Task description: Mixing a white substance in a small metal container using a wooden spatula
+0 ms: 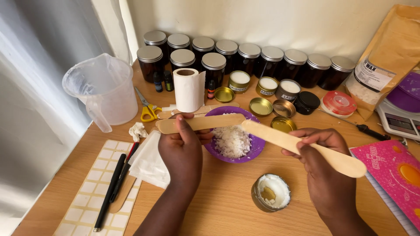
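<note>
Two smooth, matt wooden sticks (302, 147) cross above a glossy purple plastic bowl (255, 146) of rough white wax flakes (231, 141); nearby jars have brushed metal lids (182, 57).

A home candle-making corner, set up on a wooden bench (227, 192) pushed against a plain wall beside a pale curtain (48, 65). Rows of dark glass jars (249, 57) with silver lids line the back, with small gold tins (261, 106), a brown paper bag of wax flakes (387, 57), a digital scale (400, 120), a plastic measuring jug (105, 89) and a blank label sheet (94, 192) spread among them.
</note>
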